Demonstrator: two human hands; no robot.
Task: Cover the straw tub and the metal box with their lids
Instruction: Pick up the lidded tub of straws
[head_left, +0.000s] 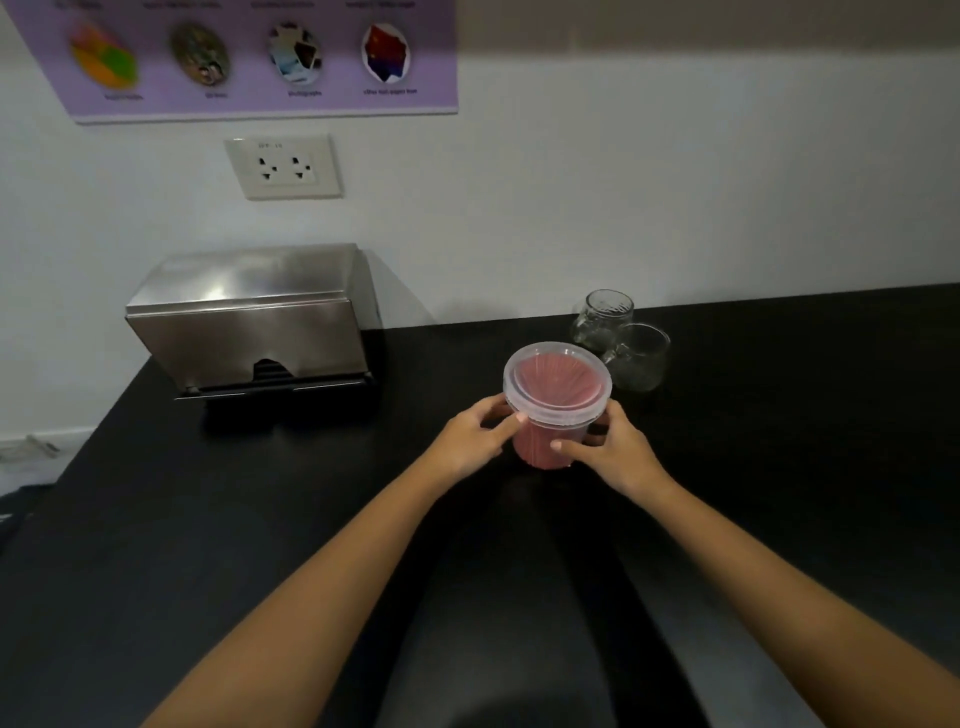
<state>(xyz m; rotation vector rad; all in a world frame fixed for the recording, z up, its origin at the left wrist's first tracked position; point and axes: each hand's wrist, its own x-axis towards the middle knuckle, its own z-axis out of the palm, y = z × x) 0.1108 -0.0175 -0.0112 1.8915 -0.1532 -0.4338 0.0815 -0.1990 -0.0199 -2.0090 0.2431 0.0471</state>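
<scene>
Both hands were wrapped on the straw tub (550, 441), the left hand (475, 434) clasping its near-left side with the thumb up against the rim, the right hand (610, 449) cupping the right side with a finger laid across the pink wall. It stood on the black counter (779, 467), just in front of two glass jars (621, 338). Its clear lid (557, 383) sat on top, and whether it was pressed home all the way round could not be told.

That looked the weak spot: squeeze the soft wall too hard and the rim could flex, popping the lid back up on the far side. A sideways shove risked sending the tub into the jars behind.

Well apart to the left, against the wall, stood the metal box (249, 317), its lid apparently down already, though the seam was hard to judge.
</scene>
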